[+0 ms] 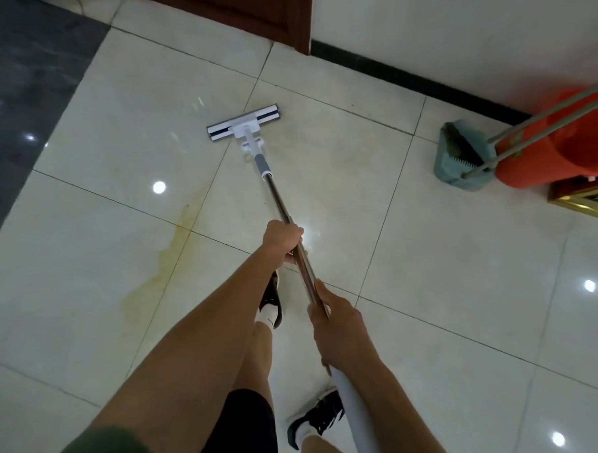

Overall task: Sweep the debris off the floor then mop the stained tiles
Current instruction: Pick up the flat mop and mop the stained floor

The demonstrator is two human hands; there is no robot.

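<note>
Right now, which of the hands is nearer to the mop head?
Left. The left hand grips the pole higher up, closer to the mop head. The right hand grips lower on the pole, nearer the body.

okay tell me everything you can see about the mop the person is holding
The flat mop has a long shiny metal pole, a grey collar and a white bracket joining a narrow rectangular white head with a dark strip along it. The head lies flat on the glossy cream floor tiles, beyond the yellowish stain. The pole slants back toward the person; the left hand grips it mid-shaft, and the right hand grips nearer the white upper end.
</note>
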